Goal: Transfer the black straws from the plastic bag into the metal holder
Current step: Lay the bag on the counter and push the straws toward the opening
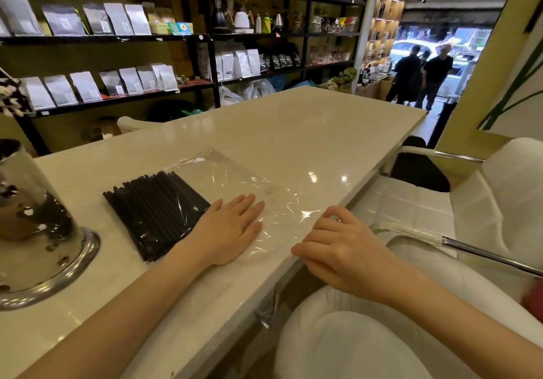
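From the head view, a clear plastic bag (235,184) lies flat on a glossy cream counter (308,132), near the counter's right edge and reaching toward its near side. The black straws (155,211) sit bundled in the left end of the bag, lying side by side and pointing away toward the counter's far left; the right part of the bag is flat, wrinkled film with nothing visible in it. The left hand (232,229) rests palm down on the bag just beside the straws' near ends, fingers spread and laid flat, gripping nothing. The right hand (338,246) is at the counter's right edge, fingers curled loosely with the fingertips at the bag's corner; whether it pinches the film cannot be told. At the counter's left edge stands a shiny metal holder (38,231) with a rounded base, its surface mirroring the room. A white chair (484,202) stands just past the right edge. Behind the counter, dark shelves (188,38) carry pale pouches with small labels, too small to read.
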